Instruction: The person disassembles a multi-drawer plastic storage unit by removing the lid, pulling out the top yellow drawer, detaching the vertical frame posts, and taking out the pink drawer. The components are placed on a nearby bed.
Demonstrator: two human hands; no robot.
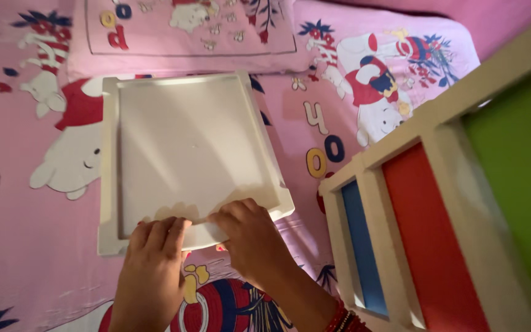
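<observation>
Both of my hands rest on the near edge of a white rectangular tray (185, 154) lying flat on the bed; my left hand (152, 267) presses fingers-down on the near rim toward its left corner, and my right hand (250, 237) sits just beside it, fingers curled over the same rim nearer the right corner; neither hand is closed around anything, both lie fairly flat with fingers together. From my hands the tray stretches straight away, its long axis running from me toward the pillow (185, 31) at the head of the bed; the two hands are about equally near it. It is plain matte white, shallow, with a raised border and nothing inside. Under it lies a pink bedsheet (26, 246) printed with cartoon bears; to my right stands a white-framed bed rail (401, 203) with blue, red and green panels.
</observation>
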